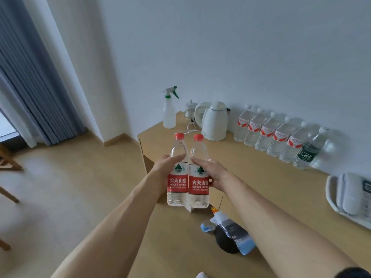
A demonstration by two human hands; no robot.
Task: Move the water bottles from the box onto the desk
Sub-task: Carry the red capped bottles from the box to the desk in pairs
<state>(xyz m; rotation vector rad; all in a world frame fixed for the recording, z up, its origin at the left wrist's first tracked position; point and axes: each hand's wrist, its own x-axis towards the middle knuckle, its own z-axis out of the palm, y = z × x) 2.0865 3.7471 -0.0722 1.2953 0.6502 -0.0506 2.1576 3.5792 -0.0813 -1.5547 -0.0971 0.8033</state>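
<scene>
I hold two clear water bottles with red caps and red labels upright, side by side over the desk's left part. My left hand [167, 170] grips the left bottle [177, 183] around its middle. My right hand [212, 173] grips the right bottle [198, 187] the same way. The two bottles touch each other. Their bases are at about the height of the wooden desk [251, 177] top; I cannot tell whether they rest on it. A row of several more water bottles [269, 135] stands along the wall at the desk's back right. The box is not in view.
A white kettle [214, 121] and a spray bottle [169, 111] stand at the desk's back left. A white telephone [353, 193] sits at the right edge. A black object with blue-and-white packets [230, 231] lies near me. A small white card [190, 208] stands behind the held bottles. Curtains hang at left.
</scene>
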